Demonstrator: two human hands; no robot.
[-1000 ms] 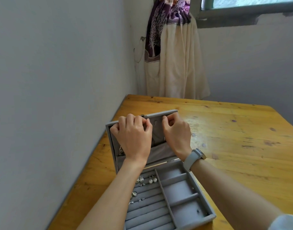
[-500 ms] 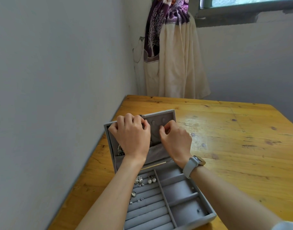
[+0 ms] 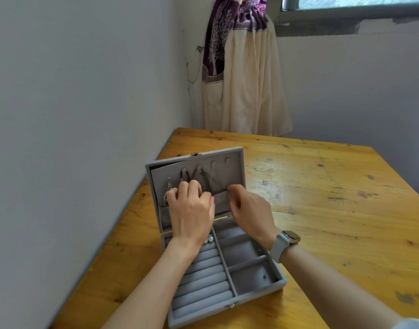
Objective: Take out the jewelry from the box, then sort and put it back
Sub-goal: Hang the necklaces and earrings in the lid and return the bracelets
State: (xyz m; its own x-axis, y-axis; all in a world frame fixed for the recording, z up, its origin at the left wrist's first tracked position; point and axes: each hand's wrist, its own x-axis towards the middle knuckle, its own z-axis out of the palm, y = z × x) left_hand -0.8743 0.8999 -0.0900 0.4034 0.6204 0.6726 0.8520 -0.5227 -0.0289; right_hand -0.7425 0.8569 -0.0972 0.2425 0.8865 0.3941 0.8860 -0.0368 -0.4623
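Grey velvet jewelry box (image 3: 256, 279) lies open, lid upright; chains (image 3: 209, 180) hang inside lid

no readable text, labels, brands or numbers show anywhere in this view.

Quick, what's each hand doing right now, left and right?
Left hand: fingers curled against the lid panel of the jewelry box, by the hanging necklaces; whether it grips one cannot be told.
Right hand: pinching the pocket edge.
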